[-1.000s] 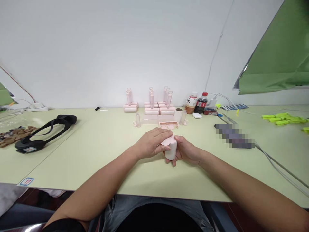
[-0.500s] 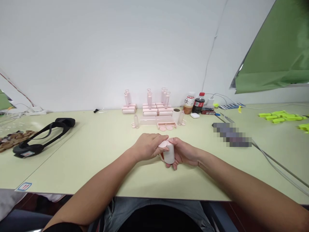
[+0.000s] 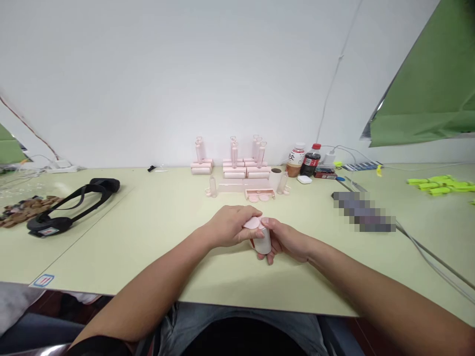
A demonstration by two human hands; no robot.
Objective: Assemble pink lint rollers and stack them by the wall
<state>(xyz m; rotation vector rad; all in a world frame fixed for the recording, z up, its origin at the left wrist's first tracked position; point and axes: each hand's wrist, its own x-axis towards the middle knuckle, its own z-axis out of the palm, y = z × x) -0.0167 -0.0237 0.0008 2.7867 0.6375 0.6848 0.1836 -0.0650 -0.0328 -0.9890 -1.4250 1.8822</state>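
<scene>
Just above the table in front of me, my two hands hold a pale cylindrical case (image 3: 263, 244) between them. Pink rounded end pieces (image 3: 252, 223) cover its top, and a bit of red shows at its left side. My left hand (image 3: 233, 225) grips the top from the left, with fingers and thumb closed around the pink pieces. My right hand (image 3: 288, 241) wraps the case from the right, its thumb pressing on the top edge and its fingers underneath. Beyond the hands lies an open pink case (image 3: 260, 191) with pink round pieces (image 3: 263, 198) in front.
Pink boxes (image 3: 235, 173) and upright clear tubes (image 3: 234, 155) line the wall. A cardboard tube (image 3: 275, 176), a pill-type bottle (image 3: 296, 160) and a cola bottle (image 3: 310, 160) stand right. A black headset (image 3: 74, 205) lies left; yellow-green pieces (image 3: 440, 185) and a cable (image 3: 426, 250) lie right.
The whole view has shifted slightly, so the table things appear farther right. Both hands keep nearly the same hold on the case, which looks tilted a little differently.
</scene>
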